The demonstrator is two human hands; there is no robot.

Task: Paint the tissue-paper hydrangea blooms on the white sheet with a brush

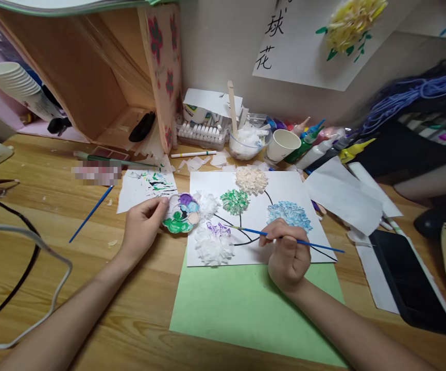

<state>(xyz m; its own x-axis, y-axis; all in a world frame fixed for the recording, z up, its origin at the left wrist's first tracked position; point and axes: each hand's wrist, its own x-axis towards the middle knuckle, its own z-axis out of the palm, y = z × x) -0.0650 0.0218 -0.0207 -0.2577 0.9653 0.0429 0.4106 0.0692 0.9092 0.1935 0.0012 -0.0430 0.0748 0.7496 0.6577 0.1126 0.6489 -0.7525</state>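
My left hand [143,226] pinches the edge of a round paint palette [180,214] with green, purple, blue and white paint, held at the left edge of a white sheet [207,175]. My right hand [289,252] holds a thin blue paintbrush [261,233] over the sheet, its tip near a white paper flower [213,247] partly coloured purple. Other raised flowers on the sheet are green [234,201], cream [251,179], blue [290,214] and white [207,204], with black stems between them. A green sheet [254,309] lies under the white one.
At the back stand a bowl of paper scraps [248,144], a paper cup [282,146] and paint bottles [311,139]. A second blue brush [91,214] and a paint-stained paper [148,188] lie left. A black phone-like slab [410,283] is right; cables [58,288] cross the left side.
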